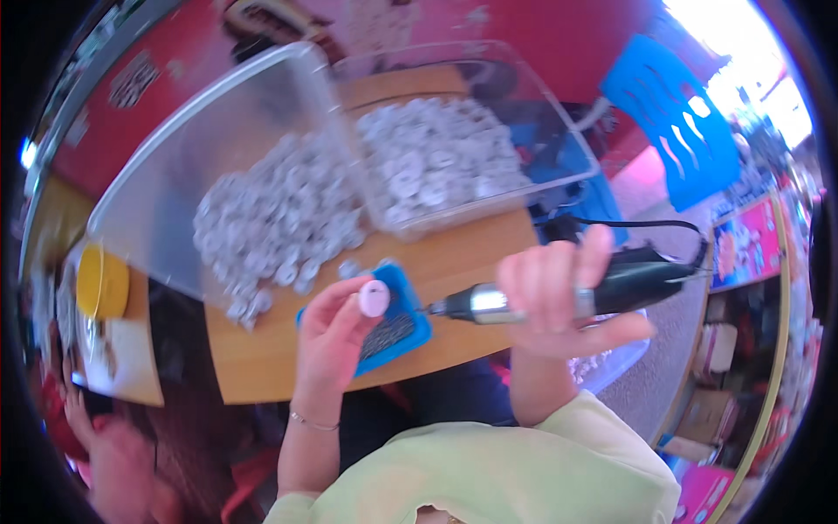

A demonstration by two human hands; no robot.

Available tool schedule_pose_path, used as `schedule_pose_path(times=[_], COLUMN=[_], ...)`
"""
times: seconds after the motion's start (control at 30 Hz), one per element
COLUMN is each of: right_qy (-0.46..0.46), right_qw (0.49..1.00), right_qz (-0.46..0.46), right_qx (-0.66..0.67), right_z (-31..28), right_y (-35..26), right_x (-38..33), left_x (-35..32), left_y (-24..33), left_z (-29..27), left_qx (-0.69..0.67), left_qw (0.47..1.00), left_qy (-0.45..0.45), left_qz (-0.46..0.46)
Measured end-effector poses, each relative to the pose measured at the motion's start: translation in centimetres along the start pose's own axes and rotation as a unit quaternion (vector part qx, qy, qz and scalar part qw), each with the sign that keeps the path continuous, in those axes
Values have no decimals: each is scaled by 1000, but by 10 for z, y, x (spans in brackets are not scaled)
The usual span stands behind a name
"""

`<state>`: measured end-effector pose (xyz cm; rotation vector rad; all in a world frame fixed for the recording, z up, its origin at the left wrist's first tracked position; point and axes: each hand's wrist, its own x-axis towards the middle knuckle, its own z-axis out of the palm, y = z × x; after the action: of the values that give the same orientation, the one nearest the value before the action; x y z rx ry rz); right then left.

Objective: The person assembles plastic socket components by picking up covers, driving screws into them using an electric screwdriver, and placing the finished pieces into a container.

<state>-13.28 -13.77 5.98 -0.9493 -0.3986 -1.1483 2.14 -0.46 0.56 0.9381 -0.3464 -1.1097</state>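
Between the thumb and fingers of my left hand [327, 336] is a small pale round disc [374, 299], its flat face turned up with a dark spot near its middle. My right hand [550, 293] wraps around a black and silver electric screwdriver [642, 284], thumb stretched out. The tool lies roughly level, its thin bit pointing left toward the disc but apart from it. Under and beside my left hand stands a blue tray [422, 325] of small dark pieces that look like screws. Part of the tray is hidden by that hand.
Many white discs [279, 210] lie heaped at the left, by a large clear plastic bin [319, 65]; a second clear bin [567, 131] holds more. A black cord [650, 224] runs from the tool. A yellow container [102, 281] and another person's arm [78, 419] are at left.
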Motion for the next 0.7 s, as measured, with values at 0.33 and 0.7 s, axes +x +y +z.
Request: schedule_pose_path(times=[0.33, 0.7], right_qy=[38, 65], right_qw=[999, 996], right_qz=[3, -5], right_qx=[-33, -53], right_z=[-1, -2], right_y=[-11, -2], right_x=[-8, -9], left_x=[99, 16], left_y=[55, 83], left_z=[89, 108], left_qx=[289, 521], left_qw=[906, 707], left_qy=[-82, -193], left_qz=[298, 437])
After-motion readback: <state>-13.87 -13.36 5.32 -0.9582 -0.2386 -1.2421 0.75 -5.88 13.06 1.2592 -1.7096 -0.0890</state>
